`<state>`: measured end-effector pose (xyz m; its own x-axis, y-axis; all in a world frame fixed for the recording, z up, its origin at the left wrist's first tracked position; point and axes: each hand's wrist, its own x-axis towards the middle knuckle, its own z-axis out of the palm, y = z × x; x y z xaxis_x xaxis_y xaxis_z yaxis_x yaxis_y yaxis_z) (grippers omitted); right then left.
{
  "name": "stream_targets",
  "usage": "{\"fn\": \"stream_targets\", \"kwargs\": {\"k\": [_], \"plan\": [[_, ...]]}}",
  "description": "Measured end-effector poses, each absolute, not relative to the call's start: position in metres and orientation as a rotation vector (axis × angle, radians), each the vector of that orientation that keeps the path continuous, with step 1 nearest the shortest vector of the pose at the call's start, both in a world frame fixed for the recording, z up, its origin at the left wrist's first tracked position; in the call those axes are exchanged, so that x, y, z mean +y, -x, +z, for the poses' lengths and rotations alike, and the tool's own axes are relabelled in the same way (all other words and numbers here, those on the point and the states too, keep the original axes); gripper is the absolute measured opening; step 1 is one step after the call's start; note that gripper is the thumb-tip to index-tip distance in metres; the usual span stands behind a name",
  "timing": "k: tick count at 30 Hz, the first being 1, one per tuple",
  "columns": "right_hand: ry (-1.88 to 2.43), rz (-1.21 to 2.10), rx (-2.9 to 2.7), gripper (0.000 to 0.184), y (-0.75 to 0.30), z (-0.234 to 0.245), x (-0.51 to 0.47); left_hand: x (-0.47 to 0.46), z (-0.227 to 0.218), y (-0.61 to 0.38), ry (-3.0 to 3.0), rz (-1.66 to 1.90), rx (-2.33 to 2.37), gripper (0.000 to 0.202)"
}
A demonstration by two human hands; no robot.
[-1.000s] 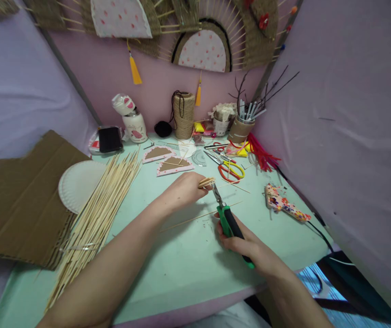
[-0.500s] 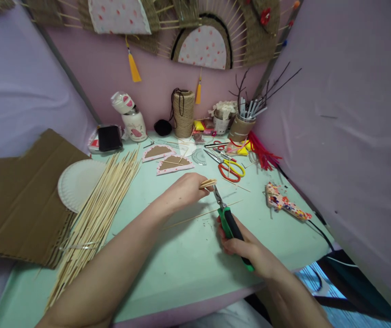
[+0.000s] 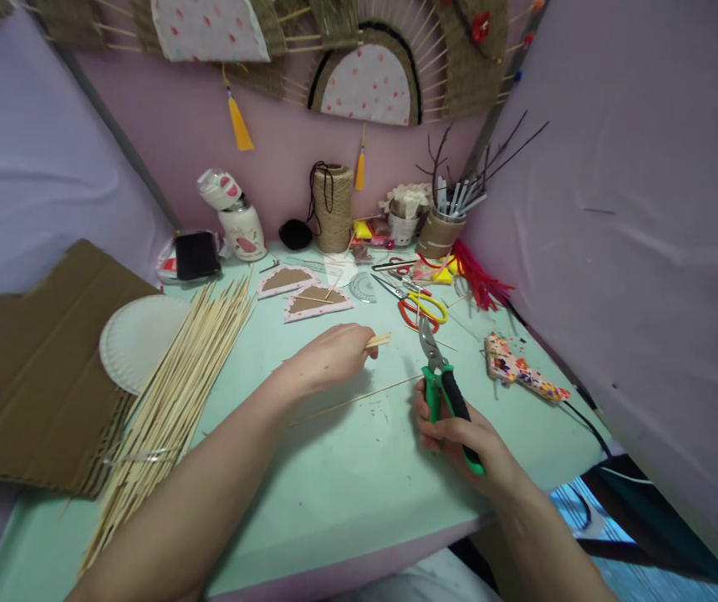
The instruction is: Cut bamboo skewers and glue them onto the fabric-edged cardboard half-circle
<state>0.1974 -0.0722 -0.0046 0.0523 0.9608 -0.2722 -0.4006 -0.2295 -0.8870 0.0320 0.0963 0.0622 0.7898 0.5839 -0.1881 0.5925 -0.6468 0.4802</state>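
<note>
From my station, through the head camera, I have the left hand (image 3: pixel 337 353) over the middle of the tabletop (image 3: pixel 333 489), its fingers closed around a few short sticks (image 3: pixel 379 341) whose ends poke out toward the right edge. The right hand (image 3: pixel 455 435) grips green-and-black shears (image 3: pixel 437 368); I see the handles spread, with the blades pointing toward the back edge, just beside the stick ends and not touching them. Under the gap between the hands, I can make out a single long stick (image 3: pixel 359 399) lying on the tabletop.

Along the left edge, I have a bundle of long sticks (image 3: pixel 192 368), banded near its lower part and overlapping a white paper plate (image 3: pixel 136 339), with brown cardboard (image 3: pixel 38 368) beside it. A flower-patterned glue gun (image 3: pixel 521 368) rests near the right edge. Toward the back edge, I see scissors (image 3: pixel 426 306), two half-round cardboard pieces (image 3: pixel 321 301) with pink borders and a standing spool of twine (image 3: pixel 333 213).
</note>
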Motion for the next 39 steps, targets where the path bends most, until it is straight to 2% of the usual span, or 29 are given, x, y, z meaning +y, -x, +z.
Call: {"fn": "stream_targets", "kwargs": {"k": [7,12,19,25,32,39], "plan": [[0.975,1.531,-0.555,0.042,-0.198,-0.008,-0.071,0.074,0.056,-0.047,-2.585,-0.304,0.906,0.024],[0.927,1.571,-0.525,0.043,-0.199,-0.008,-0.071,0.063,0.041,-0.058,-2.629,-0.302,0.841,0.019],[0.940,1.583,-0.571,0.043,-0.201,-0.009,-0.070,0.068,0.041,-0.054,-2.628,-0.252,0.826,0.023],[0.950,1.583,-0.733,0.053,-0.200,-0.005,-0.076,0.100,0.049,-0.039,-2.452,-0.022,0.920,0.017],[1.187,1.583,-0.934,0.046,-0.191,0.015,-0.078,0.118,0.070,-0.027,-2.181,0.325,1.024,0.012],[1.250,1.575,-1.082,0.041,-0.184,0.022,-0.070,0.113,0.064,-0.030,-2.085,0.390,0.966,0.016]]}}
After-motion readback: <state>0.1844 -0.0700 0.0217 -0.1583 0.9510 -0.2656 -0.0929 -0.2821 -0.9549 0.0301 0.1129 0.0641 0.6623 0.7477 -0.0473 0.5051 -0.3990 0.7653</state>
